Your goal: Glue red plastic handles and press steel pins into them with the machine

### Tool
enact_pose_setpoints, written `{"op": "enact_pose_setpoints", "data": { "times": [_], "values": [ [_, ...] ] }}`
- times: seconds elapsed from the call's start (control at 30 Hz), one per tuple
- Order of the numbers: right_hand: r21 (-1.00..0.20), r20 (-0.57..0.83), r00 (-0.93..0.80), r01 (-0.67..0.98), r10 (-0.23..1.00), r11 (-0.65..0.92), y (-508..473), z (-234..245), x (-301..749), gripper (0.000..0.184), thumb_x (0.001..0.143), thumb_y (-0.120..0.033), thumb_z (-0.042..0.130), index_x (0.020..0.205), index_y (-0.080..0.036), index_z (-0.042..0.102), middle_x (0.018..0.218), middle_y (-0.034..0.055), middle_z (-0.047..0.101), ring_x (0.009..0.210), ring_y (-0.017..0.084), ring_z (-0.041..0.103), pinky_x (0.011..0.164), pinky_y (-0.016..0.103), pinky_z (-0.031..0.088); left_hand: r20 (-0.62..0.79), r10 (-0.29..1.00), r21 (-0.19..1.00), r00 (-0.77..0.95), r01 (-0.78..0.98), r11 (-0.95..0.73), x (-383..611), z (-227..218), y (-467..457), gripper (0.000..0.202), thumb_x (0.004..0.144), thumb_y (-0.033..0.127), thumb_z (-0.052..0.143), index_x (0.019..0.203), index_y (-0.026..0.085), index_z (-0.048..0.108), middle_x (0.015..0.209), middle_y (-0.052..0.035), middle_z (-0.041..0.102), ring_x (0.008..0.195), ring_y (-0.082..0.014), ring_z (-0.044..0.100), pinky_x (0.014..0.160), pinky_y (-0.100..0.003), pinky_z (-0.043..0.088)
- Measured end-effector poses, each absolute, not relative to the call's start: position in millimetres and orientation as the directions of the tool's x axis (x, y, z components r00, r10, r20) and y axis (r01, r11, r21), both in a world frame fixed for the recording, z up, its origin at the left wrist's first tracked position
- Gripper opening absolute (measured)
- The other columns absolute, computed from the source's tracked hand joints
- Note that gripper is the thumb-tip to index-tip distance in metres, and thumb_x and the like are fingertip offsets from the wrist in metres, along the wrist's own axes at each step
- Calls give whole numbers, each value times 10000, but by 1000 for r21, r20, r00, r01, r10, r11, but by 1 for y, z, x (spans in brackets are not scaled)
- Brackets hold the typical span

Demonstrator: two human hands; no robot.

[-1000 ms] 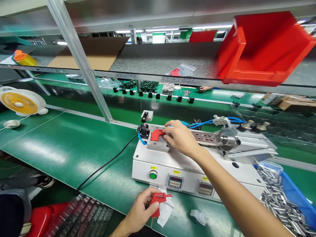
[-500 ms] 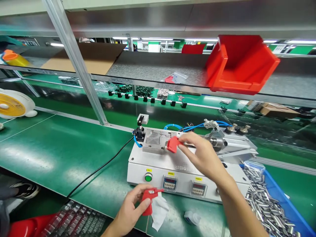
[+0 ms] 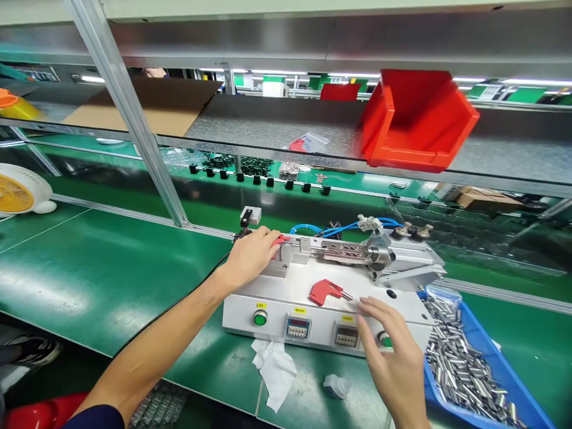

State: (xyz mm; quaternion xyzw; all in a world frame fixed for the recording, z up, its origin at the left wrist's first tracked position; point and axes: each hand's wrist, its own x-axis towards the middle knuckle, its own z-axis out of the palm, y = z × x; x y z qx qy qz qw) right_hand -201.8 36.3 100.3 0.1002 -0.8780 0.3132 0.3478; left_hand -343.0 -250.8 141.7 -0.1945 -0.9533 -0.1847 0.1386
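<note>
My left hand [image 3: 249,257] reaches across to the metal fixture [image 3: 277,269] at the left of the bench machine [image 3: 268,302]. Its fingers are closed on a red pistol-shaped plastic part [image 3: 280,239], mostly hidden by the hand, at the fixture. A second red plastic part [image 3: 324,291], with a thin metal shaft sticking out of it, lies on the machine's top. Just right of that shaft my right hand [image 3: 395,351] hovers with its fingers apart, holding nothing. The chuck [image 3: 379,253] and its spindle stand at the machine's right.
A blue bin [image 3: 491,363] of metal pins stands at the right. White cloth [image 3: 276,372] and a small bottle [image 3: 336,386] lie in front of the machine. A red bin [image 3: 411,158] sits on the shelf above. A metal post [image 3: 134,113] rises behind, left.
My left hand has carried its red part from the front edge up to the fixture. My right hand has put the other red part on the machine's top, let go and drawn back.
</note>
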Motion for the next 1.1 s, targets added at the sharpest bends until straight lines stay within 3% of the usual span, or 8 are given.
{"op": "enact_pose_setpoints", "data": {
  "times": [0.17,0.3,0.43,0.57,0.73,0.9,0.97,1.1],
  "values": [
    [-537,697,-683,-293,221,791,55,84,-171,152,992,-332,617,1034,-242,732,1061,96,746,991,289,720,921,460,586,409,348,159,-843,441,883,-331,134,-247,351,1102,303,387,1269,213,683,1259,-99,665,1127,-248,610,853,-307,556],
    [-623,648,-665,-182,372,761,64,72,-164,207,978,-387,640,1043,-217,740,1077,116,734,1017,307,704,983,503,555,379,352,131,-856,427,895,-328,140,-247,320,1076,346,492,1314,207,654,1281,-97,659,1136,-263,595,830,-315,552],
    [-644,625,-665,-145,408,751,67,60,-168,263,968,-433,649,1063,-206,741,1092,127,715,1042,310,686,984,516,547,330,360,66,-873,402,913,-328,149,-247,280,1058,293,490,1219,194,698,1245,-106,643,1066,-262,612,768,-321,540],
    [-677,578,-703,-129,415,725,69,48,-173,315,961,-474,644,1084,-203,745,1094,129,691,968,291,679,876,469,576,374,385,-17,-844,409,912,-324,141,-247,352,1087,281,409,1191,164,724,1207,-128,663,1028,-258,598,855,-361,528],
    [-713,557,-688,-108,466,693,69,42,-176,378,937,-520,673,1096,-187,755,1077,121,671,830,238,647,831,440,586,513,338,72,-789,432,899,-317,120,-249,377,1088,370,457,1302,169,694,1294,-125,705,1033,-289,575,879,-433,499],
    [-755,534,-664,-95,524,649,64,44,-179,439,906,-572,699,1065,-165,749,1030,108,665,797,214,619,787,411,583,551,329,121,-767,464,878,-318,124,-255,311,1068,345,496,1206,186,724,1291,-119,698,1015,-281,590,801,-417,471],
    [-785,498,-671,-78,550,615,66,42,-179,459,900,-583,700,1077,-162,744,1037,112,677,814,223,632,802,416,586,600,345,137,-722,518,845,-306,118,-260,269,1060,311,509,1179,193,720,1228,-120,700,995,-270,601,806,-406,468],
    [-851,388,-707,-28,592,525,80,26,-176,528,868,-653,694,1072,-168,747,1021,120,723,839,261,675,815,435,588,791,302,130,-532,628,767,-253,75,-262,144,1040,169,531,999,193,666,833,-51,682,756,-213,576,727,-359,433]
  ]
}}
